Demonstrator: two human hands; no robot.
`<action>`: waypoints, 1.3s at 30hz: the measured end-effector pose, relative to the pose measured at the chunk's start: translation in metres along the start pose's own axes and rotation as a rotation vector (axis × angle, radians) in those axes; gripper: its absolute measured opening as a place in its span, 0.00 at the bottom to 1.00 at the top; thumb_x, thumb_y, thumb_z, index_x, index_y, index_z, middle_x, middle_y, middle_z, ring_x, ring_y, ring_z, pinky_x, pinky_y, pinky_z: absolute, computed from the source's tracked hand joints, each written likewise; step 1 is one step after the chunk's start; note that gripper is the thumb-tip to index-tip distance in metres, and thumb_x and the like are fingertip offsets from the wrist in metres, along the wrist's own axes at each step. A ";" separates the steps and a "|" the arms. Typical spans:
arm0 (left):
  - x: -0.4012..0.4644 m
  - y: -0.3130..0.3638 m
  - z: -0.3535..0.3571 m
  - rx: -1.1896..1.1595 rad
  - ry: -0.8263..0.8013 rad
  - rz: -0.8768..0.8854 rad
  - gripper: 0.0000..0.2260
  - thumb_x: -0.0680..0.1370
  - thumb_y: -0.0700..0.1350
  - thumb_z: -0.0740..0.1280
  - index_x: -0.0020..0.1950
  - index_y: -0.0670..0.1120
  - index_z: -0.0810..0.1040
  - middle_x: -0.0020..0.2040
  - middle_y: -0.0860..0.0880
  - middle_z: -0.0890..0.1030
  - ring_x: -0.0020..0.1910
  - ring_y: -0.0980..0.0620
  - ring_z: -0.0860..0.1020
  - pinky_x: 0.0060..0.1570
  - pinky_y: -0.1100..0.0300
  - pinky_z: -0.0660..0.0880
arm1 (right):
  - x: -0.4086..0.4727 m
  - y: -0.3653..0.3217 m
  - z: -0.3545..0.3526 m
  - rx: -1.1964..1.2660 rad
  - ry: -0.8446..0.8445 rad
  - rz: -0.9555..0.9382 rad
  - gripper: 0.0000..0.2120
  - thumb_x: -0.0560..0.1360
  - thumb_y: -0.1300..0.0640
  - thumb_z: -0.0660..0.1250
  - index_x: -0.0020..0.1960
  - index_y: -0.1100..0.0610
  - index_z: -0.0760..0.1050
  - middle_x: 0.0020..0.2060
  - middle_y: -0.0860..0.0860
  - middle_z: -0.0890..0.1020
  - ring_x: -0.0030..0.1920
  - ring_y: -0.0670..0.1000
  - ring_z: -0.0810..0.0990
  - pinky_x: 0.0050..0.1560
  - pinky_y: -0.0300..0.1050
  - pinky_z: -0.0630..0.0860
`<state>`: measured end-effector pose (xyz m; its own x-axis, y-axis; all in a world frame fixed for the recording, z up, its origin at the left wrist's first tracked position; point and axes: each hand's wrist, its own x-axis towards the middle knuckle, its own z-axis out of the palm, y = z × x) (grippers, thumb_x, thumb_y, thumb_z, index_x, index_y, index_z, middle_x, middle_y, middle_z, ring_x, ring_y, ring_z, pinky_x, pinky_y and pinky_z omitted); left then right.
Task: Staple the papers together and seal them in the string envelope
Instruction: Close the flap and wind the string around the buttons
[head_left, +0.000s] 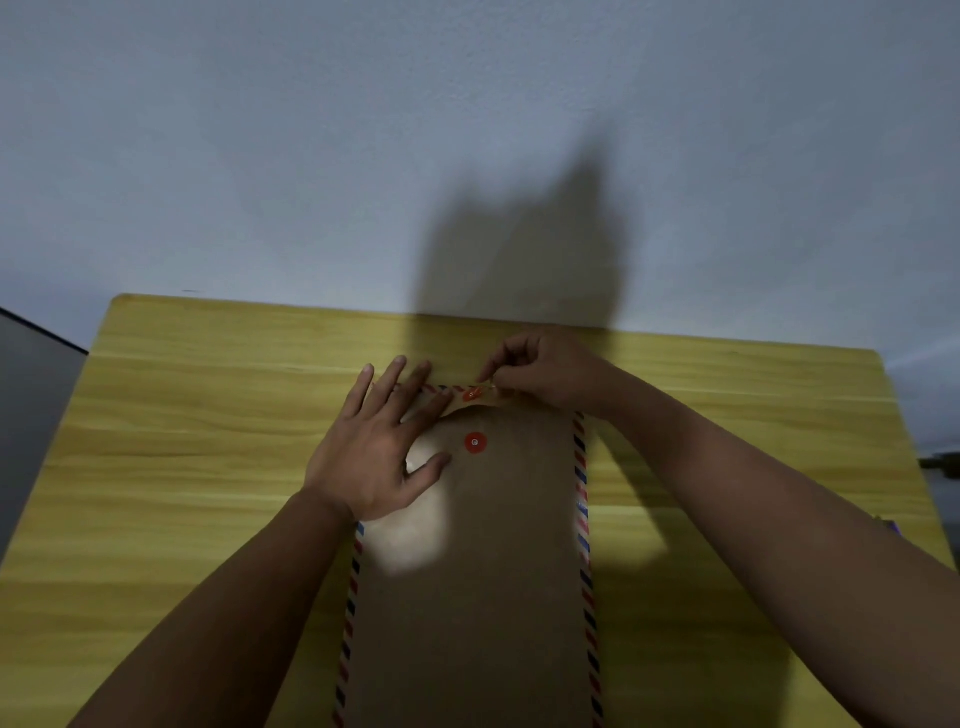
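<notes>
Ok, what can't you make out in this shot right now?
- Head view: papers, hidden or absent; envelope is opaque.
- String: too thin and dim near right hand pinching by flap button.
- Envelope's near end: cut off by bottom edge.
- Upper left corner: under left hand.

Two bare forearms, hands without sleeves, rings or watch
</notes>
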<state>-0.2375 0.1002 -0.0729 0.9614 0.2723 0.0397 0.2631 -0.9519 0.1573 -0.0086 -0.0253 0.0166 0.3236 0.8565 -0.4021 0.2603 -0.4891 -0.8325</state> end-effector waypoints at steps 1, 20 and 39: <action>0.000 0.000 0.000 0.000 0.001 0.001 0.32 0.80 0.66 0.58 0.82 0.56 0.64 0.84 0.45 0.60 0.85 0.43 0.49 0.81 0.37 0.53 | -0.002 -0.002 -0.004 0.012 -0.061 0.025 0.08 0.77 0.65 0.68 0.49 0.56 0.85 0.36 0.52 0.84 0.32 0.39 0.77 0.36 0.31 0.72; 0.000 0.002 0.000 0.012 0.017 -0.003 0.30 0.81 0.66 0.58 0.81 0.54 0.67 0.84 0.46 0.60 0.85 0.44 0.50 0.81 0.37 0.53 | -0.029 0.011 -0.023 -0.616 -0.096 -0.044 0.07 0.73 0.54 0.73 0.50 0.51 0.86 0.42 0.43 0.86 0.44 0.43 0.82 0.46 0.42 0.79; 0.000 0.001 0.001 0.000 0.020 -0.005 0.31 0.80 0.66 0.57 0.81 0.55 0.67 0.84 0.46 0.60 0.85 0.44 0.50 0.81 0.38 0.53 | -0.045 0.030 0.020 -0.064 0.069 -0.183 0.02 0.72 0.63 0.76 0.42 0.58 0.84 0.44 0.51 0.83 0.43 0.51 0.82 0.45 0.41 0.76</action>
<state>-0.2372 0.0993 -0.0742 0.9583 0.2797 0.0582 0.2678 -0.9505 0.1576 -0.0341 -0.0751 0.0024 0.3266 0.9197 -0.2178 0.3770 -0.3381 -0.8623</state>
